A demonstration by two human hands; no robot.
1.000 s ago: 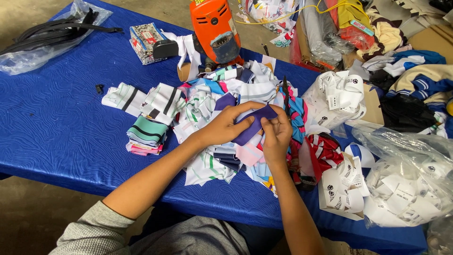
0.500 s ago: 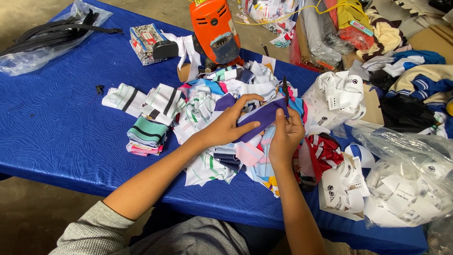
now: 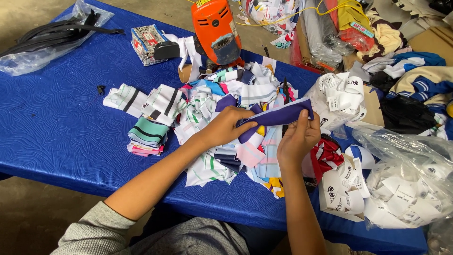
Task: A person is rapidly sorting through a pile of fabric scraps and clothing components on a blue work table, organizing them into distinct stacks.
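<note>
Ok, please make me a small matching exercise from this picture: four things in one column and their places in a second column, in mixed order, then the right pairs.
Things:
1. purple fabric strip
2. orange machine
3. black straps in a clear bag
4. folded green striped pieces

Places:
A. far left corner of the blue table
B. held between the left hand and the right hand
C. left edge of the scrap pile
D. far edge of the table, middle

Pairs: 1-B, 2-D, 3-A, 4-C
</note>
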